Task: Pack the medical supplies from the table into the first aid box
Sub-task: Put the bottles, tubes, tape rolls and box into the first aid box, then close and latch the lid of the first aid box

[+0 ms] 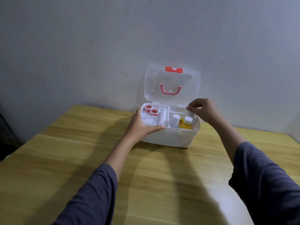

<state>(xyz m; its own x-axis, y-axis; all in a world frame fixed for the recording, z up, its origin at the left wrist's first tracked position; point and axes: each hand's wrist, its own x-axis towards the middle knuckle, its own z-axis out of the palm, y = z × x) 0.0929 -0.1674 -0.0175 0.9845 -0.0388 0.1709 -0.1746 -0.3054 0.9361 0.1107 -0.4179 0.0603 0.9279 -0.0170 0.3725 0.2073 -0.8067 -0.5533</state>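
The white first aid box (170, 137) stands open on the wooden table, its clear lid (186, 88) upright against the wall. Its left tray holds two red-and-white tape rolls (151, 110), flat white packets (149, 121) and a white bandage roll (162, 117). Two white-capped bottles (175, 119) and a yellow-orange pack (185, 126) sit deeper on the right. My left hand (141, 124) grips the tray's front-left corner, thumb along the front rim. My right hand (204, 109) pinches a small white item (190, 112) at the box's back right rim; what it is cannot be told.
The yellow wooden table (81, 151) reaches from the wall toward me, its left edge running diagonally. A grey wall (97, 54) stands right behind the box. A dark object (4, 127) sits off the table's left side.
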